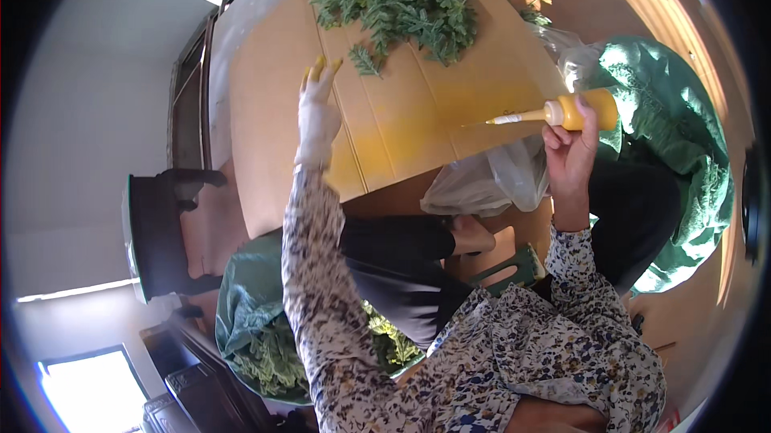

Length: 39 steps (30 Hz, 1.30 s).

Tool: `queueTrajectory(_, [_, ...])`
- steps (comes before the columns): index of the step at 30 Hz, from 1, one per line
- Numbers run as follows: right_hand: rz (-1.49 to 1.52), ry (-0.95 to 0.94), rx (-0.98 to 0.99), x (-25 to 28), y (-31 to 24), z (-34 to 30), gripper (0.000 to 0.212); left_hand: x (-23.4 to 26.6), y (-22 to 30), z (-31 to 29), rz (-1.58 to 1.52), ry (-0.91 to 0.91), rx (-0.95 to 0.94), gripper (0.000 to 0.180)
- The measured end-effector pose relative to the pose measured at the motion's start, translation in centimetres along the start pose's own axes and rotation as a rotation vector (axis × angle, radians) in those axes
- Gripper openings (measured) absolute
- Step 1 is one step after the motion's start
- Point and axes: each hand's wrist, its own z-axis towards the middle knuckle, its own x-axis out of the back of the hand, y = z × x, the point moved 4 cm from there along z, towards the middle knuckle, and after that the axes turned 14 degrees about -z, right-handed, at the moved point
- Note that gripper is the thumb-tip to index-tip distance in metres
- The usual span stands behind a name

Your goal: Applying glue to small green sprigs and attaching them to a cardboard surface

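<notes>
My left hand (319,116) wears a white glove with yellow-stained fingertips. It reaches over the cardboard (273,95) with its fingers apart and nothing visible between them. Beyond its fingertips lies a pile of green artificial leaf sprigs (401,11), and a small sprig (365,59) sits at the pile's near edge. In my bare right hand (572,152) is a yellow squeeze bottle (598,109), tipped on its side. Its long thin nozzle points left above the cardboard's right part. Yellow staining spreads across the middle of the cardboard.
A clear plastic bag (490,180) lies at the cardboard's near edge. On the right is a large green sack (683,104); another green sack (249,280) at lower left holds leafy greenery (273,357). A dark stool (165,224) stands left of the cardboard.
</notes>
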Motion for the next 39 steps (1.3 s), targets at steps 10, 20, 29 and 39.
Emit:
queueTrajectory(10, [0.000,0.060,0.064,1.0,-1.6,-0.2,0.019,-8.0,-4.7,2.1,-0.025,-0.107,-0.068,0.063])
queueTrajectory(20, [0.055,-0.037,0.116,1.0,-1.8,-0.1,0.021,-8.0,7.4,-9.4,0.053,0.136,0.180,0.078])
queueTrajectory(29, [-0.030,-0.015,0.026,1.0,0.0,0.5,0.022,-4.6,4.4,-10.9,-0.187,0.596,0.140,0.036])
queueTrajectory(39, [-0.078,-0.020,-0.010,0.6,0.7,0.2,0.022,-8.0,5.3,-11.2,-0.190,0.232,0.334,0.044])
